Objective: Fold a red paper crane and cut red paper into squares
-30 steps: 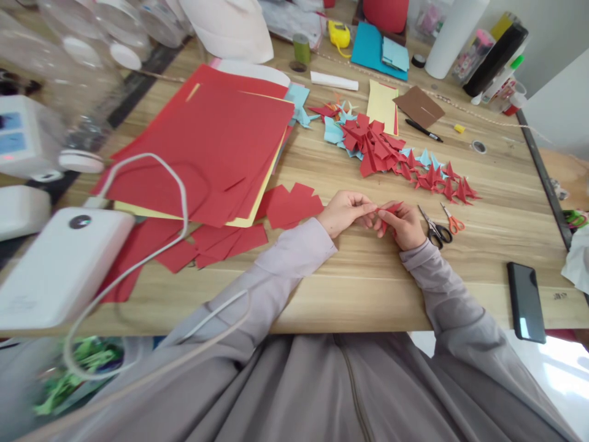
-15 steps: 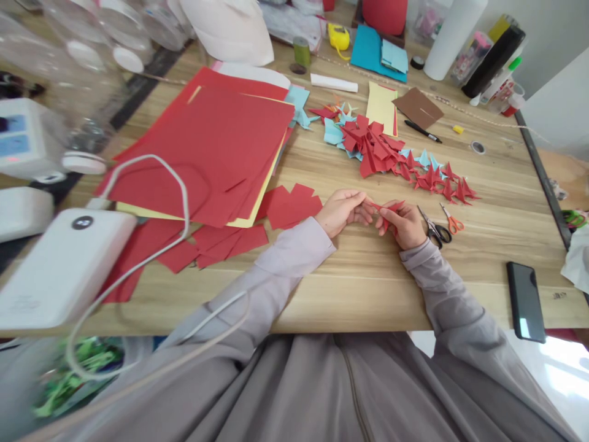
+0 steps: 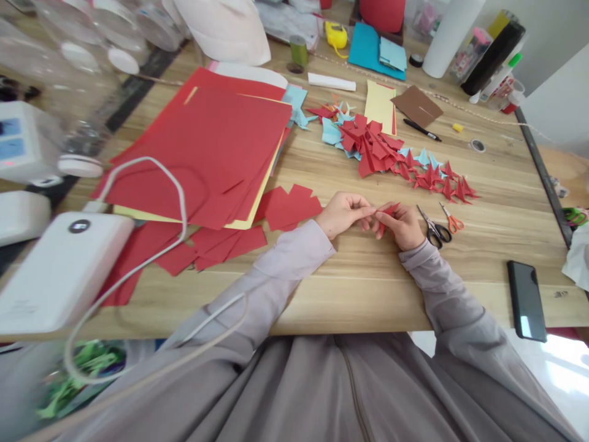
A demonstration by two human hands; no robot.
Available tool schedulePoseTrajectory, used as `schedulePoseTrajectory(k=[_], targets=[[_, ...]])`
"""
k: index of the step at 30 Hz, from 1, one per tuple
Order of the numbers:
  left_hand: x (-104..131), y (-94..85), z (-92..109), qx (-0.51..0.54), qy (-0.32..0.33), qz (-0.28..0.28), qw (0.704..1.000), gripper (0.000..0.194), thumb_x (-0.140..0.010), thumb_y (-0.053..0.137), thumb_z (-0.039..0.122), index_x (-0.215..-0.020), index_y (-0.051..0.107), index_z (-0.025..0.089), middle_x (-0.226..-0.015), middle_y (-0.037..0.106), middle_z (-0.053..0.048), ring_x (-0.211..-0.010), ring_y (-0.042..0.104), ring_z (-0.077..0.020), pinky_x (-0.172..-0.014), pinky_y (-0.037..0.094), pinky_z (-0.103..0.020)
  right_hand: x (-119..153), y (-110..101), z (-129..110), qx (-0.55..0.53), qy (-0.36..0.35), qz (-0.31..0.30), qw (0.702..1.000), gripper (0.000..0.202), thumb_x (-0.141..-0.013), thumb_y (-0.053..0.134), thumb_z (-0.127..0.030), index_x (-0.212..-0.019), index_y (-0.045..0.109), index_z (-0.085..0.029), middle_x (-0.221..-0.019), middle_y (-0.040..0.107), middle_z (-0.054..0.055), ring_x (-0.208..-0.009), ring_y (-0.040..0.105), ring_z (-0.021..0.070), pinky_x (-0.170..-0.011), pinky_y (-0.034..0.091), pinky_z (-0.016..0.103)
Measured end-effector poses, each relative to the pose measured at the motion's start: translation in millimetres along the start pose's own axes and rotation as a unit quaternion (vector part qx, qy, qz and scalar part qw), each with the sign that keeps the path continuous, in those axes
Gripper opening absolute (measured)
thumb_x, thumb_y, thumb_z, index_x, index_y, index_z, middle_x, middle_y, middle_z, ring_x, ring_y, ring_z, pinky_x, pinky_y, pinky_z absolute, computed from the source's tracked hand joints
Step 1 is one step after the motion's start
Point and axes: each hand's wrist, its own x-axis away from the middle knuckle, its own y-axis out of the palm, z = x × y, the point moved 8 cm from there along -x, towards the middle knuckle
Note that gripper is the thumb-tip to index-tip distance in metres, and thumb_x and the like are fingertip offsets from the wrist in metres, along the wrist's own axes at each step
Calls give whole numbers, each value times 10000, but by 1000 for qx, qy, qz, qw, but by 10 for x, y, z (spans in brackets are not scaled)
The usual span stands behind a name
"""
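Between my hands is a small folded red paper piece (image 3: 388,212), held just above the wooden table. My right hand (image 3: 404,226) pinches its body between thumb and fingers. My left hand (image 3: 346,213) closes thumb and forefinger on its left end; the exact grip there is partly hidden by the fingers. Beyond the hands lies a heap of red folded paper pieces (image 3: 370,147), with a row of small red paper cranes (image 3: 432,178) running off to the right and light blue ones among them. Cut red paper squares (image 3: 292,207) lie left of my left hand.
Black-handled scissors (image 3: 437,233) and small orange scissors (image 3: 454,224) lie right of my right hand, a phone (image 3: 527,301) farther right. Large red sheets (image 3: 221,147) are stacked at left, near a white power bank (image 3: 64,270) whose cable (image 3: 184,202) loops over them.
My left thumb and fingertips have drawn in closer to my right fingertips on the red paper. Less of the paper's left part shows now. The view has shifted slightly.
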Motion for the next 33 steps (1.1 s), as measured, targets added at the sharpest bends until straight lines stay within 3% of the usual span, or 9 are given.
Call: schedulePoseTrajectory(k=[7, 13, 21, 25, 29, 33], targets=[[-18, 41, -55, 41, -38, -27, 998, 259, -824, 636, 261, -642, 586, 84, -545, 632, -42, -474, 608, -111, -513, 503, -231, -18, -64, 59, -43, 11, 14, 999, 295, -696, 753, -404, -728, 603, -151, -528, 661, -3, -372, 558, 107, -371, 454, 206], [-13, 57, -56, 55, -38, -21, 998, 254, -837, 622, 252, -652, 576, 85, -543, 624, -34, -455, 593, -100, -492, 485, -216, -12, -51, 46, -56, 2, 6, 998, 268, -707, 754, -370, -729, 608, -147, -526, 662, 0, -369, 562, 108, -371, 455, 205], [-13, 49, -63, 76, -41, -21, 996, 279, -778, 690, 312, -642, 585, 93, -542, 620, -26, -448, 574, -89, -494, 475, -216, -14, -36, 79, -69, 14, 0, 998, 326, -680, 766, -431, -745, 604, -155, -531, 665, 0, -389, 586, 120, -393, 486, 213], [-1, 49, -35, 78, -13, -19, 997, 330, -719, 733, 385, -635, 592, 98, -545, 622, -30, -451, 573, -95, -485, 464, -220, -10, 4, 69, -68, 17, -20, 997, 322, -694, 756, -435, -722, 603, -152, -535, 667, 7, -402, 598, 123, -400, 496, 213], [6, 21, 6, 35, 29, -4, 999, 329, -638, 796, 366, -644, 589, 110, -523, 601, -4, -447, 550, -80, -473, 434, -209, -10, 68, 76, -72, 22, -54, 996, 319, -740, 718, -438, -698, 616, -138, -576, 683, 26, -431, 618, 124, -438, 523, 221], [-8, -66, 34, 43, 43, 39, 997, 337, -626, 794, 381, -646, 576, 125, -530, 597, 13, -433, 536, -76, -459, 433, -214, -7, 54, 94, -106, 40, -39, 993, 367, -770, 668, -496, -727, 624, -134, -592, 687, 36, -446, 638, 137, -436, 527, 224]])
